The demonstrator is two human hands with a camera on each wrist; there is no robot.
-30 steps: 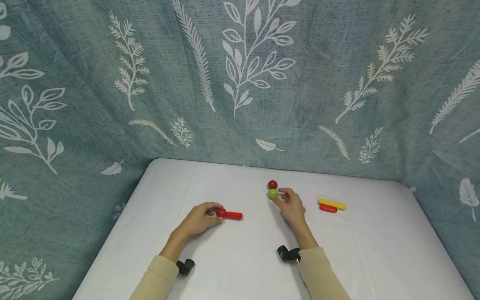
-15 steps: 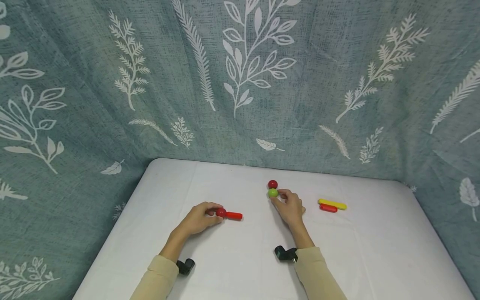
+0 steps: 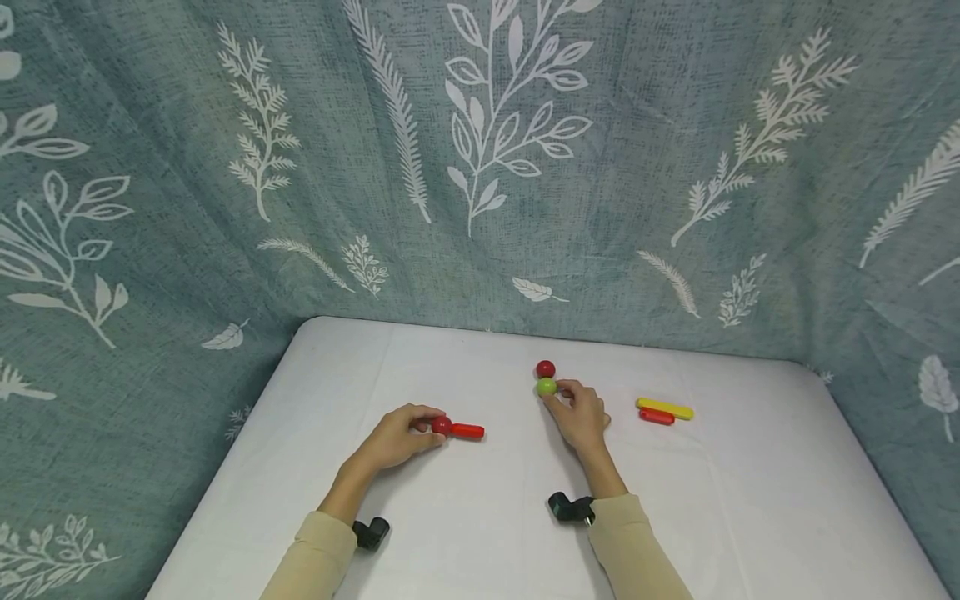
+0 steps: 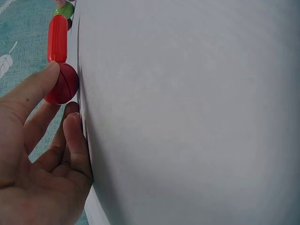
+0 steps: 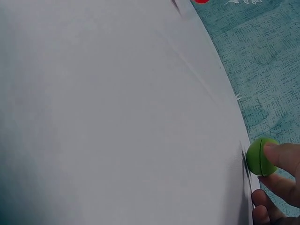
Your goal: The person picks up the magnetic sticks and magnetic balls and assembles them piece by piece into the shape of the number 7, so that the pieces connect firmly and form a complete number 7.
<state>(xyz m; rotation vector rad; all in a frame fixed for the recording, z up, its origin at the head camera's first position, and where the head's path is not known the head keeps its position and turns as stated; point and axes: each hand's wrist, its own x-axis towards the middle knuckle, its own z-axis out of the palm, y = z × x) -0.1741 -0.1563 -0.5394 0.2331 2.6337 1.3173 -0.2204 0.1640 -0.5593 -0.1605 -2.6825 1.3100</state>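
Note:
My left hand [image 3: 403, 437] pinches a dark red ball [image 3: 442, 426] between thumb and fingers, low over the white table. A bright red rod [image 3: 468, 431] extends to the right from that ball, end against it; in the left wrist view the rod [image 4: 57, 40] meets the ball [image 4: 65, 84], which has a seam. Farther back, my right hand [image 3: 582, 417] pinches a green ball [image 3: 546, 387]. The right wrist view shows the thumb on this green ball [image 5: 261, 157], which also has a seam. Just behind it is a second dark red ball [image 3: 545, 368]; whether they touch I cannot tell.
To the right of my right hand lie a yellow rod [image 3: 664, 408] and a shorter red rod [image 3: 656, 417], side by side. A patterned blue-green cloth [image 3: 480, 167] hangs behind the white table [image 3: 780, 483]. Black wrist-worn devices [image 3: 572, 507] stick out near both sleeves.
My right forearm has shifted slightly left while its fingers stay at the green ball. The left hand and its red ball with the rod are almost still.

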